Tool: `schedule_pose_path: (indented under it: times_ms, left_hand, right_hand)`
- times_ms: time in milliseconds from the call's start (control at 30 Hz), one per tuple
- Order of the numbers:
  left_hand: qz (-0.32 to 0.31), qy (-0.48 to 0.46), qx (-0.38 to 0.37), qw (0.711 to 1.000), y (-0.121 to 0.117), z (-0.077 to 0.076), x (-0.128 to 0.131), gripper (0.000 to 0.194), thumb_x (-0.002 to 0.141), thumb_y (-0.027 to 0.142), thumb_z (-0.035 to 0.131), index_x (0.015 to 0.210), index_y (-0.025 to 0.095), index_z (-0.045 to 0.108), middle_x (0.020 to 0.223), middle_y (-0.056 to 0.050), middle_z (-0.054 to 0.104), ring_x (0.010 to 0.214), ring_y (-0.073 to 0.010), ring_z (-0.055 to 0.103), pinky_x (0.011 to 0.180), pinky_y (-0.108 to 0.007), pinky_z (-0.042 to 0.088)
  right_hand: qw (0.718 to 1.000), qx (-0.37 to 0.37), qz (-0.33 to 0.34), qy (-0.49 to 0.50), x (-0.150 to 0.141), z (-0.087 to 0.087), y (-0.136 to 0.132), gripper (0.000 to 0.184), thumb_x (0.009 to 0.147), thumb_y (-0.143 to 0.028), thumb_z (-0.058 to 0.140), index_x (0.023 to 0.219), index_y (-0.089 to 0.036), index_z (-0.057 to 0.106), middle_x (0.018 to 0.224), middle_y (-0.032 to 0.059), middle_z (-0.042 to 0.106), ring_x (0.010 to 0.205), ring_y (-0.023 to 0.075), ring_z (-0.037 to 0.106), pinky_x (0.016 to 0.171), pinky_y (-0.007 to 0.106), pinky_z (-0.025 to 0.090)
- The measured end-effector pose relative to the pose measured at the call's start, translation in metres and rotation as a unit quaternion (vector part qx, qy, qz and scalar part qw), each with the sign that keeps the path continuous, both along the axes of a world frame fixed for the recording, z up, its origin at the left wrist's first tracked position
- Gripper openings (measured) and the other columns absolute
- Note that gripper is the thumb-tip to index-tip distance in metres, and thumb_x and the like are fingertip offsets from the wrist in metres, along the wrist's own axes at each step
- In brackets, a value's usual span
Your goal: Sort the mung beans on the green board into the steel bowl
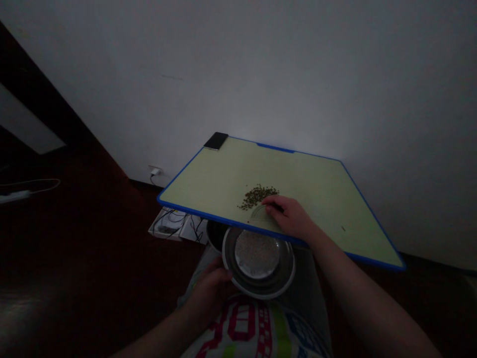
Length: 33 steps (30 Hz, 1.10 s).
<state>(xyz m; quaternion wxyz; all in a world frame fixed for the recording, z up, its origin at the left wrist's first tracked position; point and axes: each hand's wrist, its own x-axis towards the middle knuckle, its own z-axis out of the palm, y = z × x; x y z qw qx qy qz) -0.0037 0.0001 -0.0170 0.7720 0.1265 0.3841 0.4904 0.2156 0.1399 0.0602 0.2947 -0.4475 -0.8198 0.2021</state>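
Observation:
My right hand [286,214] is closed at the near edge of the pale yellow table [305,179]. Its fingers pinch a thin, clear, half-round piece that looks like a protractor [258,213], laid almost flat on the tabletop. Just beyond this piece is a loose pile of small brown-green grains [257,195], too small to name surely. Below the table edge, over my lap, my left hand [214,286] grips the rim of a round metal bowl [286,276]. A pale speckled disc shows in its middle; whether grains or bare metal, I cannot tell.
A dark phone or tablet [216,141] lies at the table's far left corner. One short dark bit [343,228] rests at right. Under the table are a dark pot [215,233] and an open box with cables [167,223]. Behind stands a white wall [261,74] with a plugged-in charger [155,171].

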Motion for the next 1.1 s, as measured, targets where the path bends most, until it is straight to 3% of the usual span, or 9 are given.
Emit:
schedule_pose_path:
  times_ms: [367, 833, 1100]
  left_hand:
    - [-0.011, -0.006, 0.006, 1.000, -0.001, -0.003, -0.001, 0.040, 0.062, 0.010, 0.063, 0.101, 0.016, 0.071, 0.091, -0.009, 0.079, 0.082, -0.0276, 0.072, 0.074, -0.042, 0.059]
    - [-0.008, -0.005, 0.005, 1.000, 0.001, 0.003, 0.001, 0.040, 0.060, 0.010, 0.065, 0.099, 0.016, 0.072, 0.093, -0.009, 0.079, 0.083, -0.0281, 0.072, 0.075, -0.041, 0.059]
    - [-0.009, 0.002, 0.004, 1.000, -0.001, -0.002, 0.000, 0.039, 0.062, 0.009, 0.063, 0.099, 0.016, 0.071, 0.092, -0.009, 0.079, 0.084, -0.0286, 0.072, 0.076, -0.042, 0.058]
  right_hand:
    - [0.987, 0.084, 0.111, -0.077, -0.009, 0.016, 0.001, 0.026, 0.093, -0.021, 0.048, 0.104, -0.019, 0.071, 0.095, 0.0092, 0.075, 0.093, 0.0205, 0.067, 0.085, 0.035, 0.050]
    - [0.995, 0.082, 0.027, -0.048, -0.005, 0.006, 0.010, 0.024, 0.093, -0.021, 0.050, 0.105, -0.020, 0.071, 0.104, 0.0081, 0.075, 0.096, 0.0208, 0.068, 0.087, 0.036, 0.051]
    - [0.995, 0.077, 0.034, -0.053, -0.010, 0.005, 0.008, 0.024, 0.093, -0.020, 0.050, 0.105, -0.020, 0.071, 0.103, 0.0083, 0.075, 0.097, 0.0211, 0.068, 0.088, 0.037, 0.051]
